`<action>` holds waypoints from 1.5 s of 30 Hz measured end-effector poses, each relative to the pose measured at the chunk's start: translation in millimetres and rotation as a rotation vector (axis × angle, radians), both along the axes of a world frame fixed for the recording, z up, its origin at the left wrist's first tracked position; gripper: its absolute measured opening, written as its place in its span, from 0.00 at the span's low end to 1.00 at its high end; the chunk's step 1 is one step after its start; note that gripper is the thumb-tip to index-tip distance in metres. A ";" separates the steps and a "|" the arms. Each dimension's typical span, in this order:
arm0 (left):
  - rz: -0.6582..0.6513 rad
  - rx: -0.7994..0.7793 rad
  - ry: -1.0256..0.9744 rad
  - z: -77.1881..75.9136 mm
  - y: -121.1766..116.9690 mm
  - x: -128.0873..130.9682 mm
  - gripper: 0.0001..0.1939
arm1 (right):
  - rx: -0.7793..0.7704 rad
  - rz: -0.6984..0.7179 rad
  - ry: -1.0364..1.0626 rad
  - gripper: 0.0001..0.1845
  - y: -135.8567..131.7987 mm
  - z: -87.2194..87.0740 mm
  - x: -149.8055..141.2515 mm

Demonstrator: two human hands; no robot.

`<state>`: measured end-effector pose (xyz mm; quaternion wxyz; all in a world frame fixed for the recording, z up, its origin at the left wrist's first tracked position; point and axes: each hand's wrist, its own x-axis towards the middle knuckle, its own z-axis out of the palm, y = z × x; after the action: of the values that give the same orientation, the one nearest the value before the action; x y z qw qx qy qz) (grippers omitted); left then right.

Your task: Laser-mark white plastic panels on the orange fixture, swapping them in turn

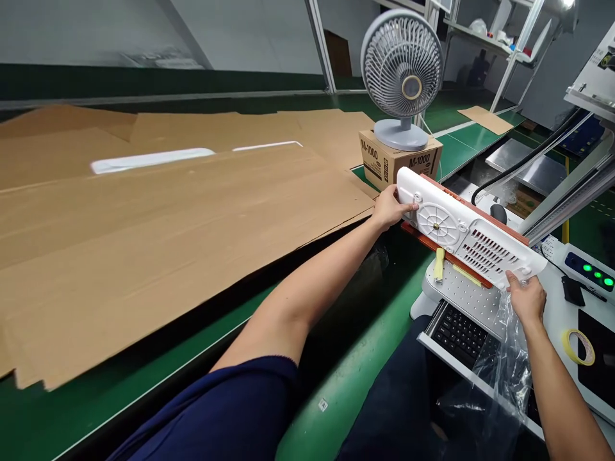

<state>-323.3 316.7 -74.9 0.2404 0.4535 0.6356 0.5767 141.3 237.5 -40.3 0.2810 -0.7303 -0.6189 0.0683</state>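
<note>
Both hands clamp the white plastic panel (pixel 468 238) by its ends: the left hand (pixel 388 208) on the far-left end, the right hand (pixel 527 298) on the near-right corner. Its long axis runs between them, tilted over the perforated white plate (pixel 468 298) (a keyboard (pixel 456 334) sits below). A fan (pixel 402 70) on a cardboard box (pixel 384 163) stands just beyond.
</note>
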 end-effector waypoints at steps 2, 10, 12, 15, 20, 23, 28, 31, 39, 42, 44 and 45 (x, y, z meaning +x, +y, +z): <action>0.011 -0.026 0.027 -3.0 -1.0 -1.1 0.45 | 0.013 -0.007 0.045 0.33 2.9 6.9 -2.2; 0.041 -0.064 0.236 -11.5 -3.8 -4.4 0.45 | -0.028 -0.033 0.075 0.28 5.0 12.0 -5.4; 0.053 -0.082 0.225 -12.8 -4.5 -4.4 0.45 | -0.040 -0.026 0.070 0.27 6.2 10.2 -3.8; 0.070 -0.121 0.228 -15.6 -5.2 -4.5 0.46 | -0.067 -0.009 0.078 0.26 8.9 8.3 0.2; 0.060 -0.163 0.244 -16.6 -6.4 -0.8 0.45 | -0.100 -0.002 0.044 0.27 10.0 7.1 2.8; 0.041 -0.173 0.226 -9.6 -8.5 4.0 0.41 | -0.115 -0.016 0.022 0.28 7.2 10.7 -0.7; 0.062 -0.241 0.181 6.7 -28.8 18.7 0.51 | -0.126 0.014 0.048 0.35 -20.5 23.7 0.9; 0.097 -0.192 0.193 0.5 -70.4 44.1 0.46 | -0.128 0.026 0.148 0.35 -65.1 33.1 19.7; -0.284 -0.023 0.193 -64.8 -233.5 180.3 0.16 | -0.271 0.117 0.588 0.37 -236.4 27.6 108.0; -0.476 0.031 0.278 -81.5 -261.3 238.6 0.11 | -0.336 0.011 0.657 0.39 -286.4 -0.4 122.1; -0.609 0.076 0.335 -89.5 -268.9 275.3 0.10 | -0.367 -0.052 0.691 0.40 -313.0 -22.1 124.1; -0.674 0.093 0.362 -92.9 -270.9 292.5 0.10 | -0.376 -0.076 0.712 0.41 -324.6 -32.3 123.7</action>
<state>-30.8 45.8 -167.9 0.2796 0.7420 0.4562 0.4040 264.9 -87.1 -72.5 0.3418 -0.7218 -0.4322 0.4188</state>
